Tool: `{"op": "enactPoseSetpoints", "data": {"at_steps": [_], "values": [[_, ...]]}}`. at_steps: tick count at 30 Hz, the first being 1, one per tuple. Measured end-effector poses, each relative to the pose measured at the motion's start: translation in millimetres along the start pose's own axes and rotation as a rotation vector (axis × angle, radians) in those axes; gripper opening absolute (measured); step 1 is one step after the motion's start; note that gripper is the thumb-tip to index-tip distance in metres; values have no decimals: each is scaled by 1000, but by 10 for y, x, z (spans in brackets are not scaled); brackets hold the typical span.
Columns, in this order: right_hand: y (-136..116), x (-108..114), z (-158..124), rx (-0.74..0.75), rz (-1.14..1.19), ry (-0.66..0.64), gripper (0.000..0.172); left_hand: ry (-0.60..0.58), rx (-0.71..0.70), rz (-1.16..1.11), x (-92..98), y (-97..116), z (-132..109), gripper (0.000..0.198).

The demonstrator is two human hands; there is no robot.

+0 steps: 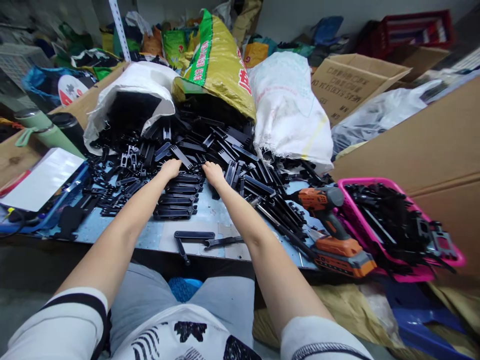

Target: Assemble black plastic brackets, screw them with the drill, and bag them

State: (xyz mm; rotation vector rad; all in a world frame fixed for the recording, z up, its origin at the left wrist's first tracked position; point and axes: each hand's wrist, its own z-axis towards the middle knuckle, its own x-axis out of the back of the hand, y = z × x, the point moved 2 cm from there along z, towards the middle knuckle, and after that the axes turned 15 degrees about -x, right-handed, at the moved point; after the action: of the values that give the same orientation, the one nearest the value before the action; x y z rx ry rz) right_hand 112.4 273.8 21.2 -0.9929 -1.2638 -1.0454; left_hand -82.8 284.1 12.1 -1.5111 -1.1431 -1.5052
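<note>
Both arms reach forward into a heap of black parts on the bench. My left hand is closed beside a flat black slotted bar; what its fingers hold is hidden. My right hand, fingers curled together, is at the heap's near side, its fingertips among dark parts I cannot separate. Just below my hands lies a neat row of black folding arms, side by side. Nearer the bench edge are an unfolded black arm and an open-end wrench.
Behind the heap, a white sack, a yellow-green sack and another white sack lie with black parts at their mouths. Right stand an orange cordless driver and pink basket of parts. A blue tray sits left.
</note>
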Motion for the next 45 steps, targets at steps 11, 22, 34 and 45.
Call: {"op": "enactPoseSetpoints", "data": {"at_steps": [11,22,34,45], "values": [[320,312,-939,-49,722,111,13,215,99,-106,76,4,-118,30],[328,282,-2307,119,715,-168,12,339,249,-1425,-32,940,-2015,38],[179,267,-2404,299,424,-112,23,377,402,-1395,-369,1166,-2447,42],[401,-178,-2539,358,785,-80,48,458,139,-785,-340,1287,-2522,35]]}}
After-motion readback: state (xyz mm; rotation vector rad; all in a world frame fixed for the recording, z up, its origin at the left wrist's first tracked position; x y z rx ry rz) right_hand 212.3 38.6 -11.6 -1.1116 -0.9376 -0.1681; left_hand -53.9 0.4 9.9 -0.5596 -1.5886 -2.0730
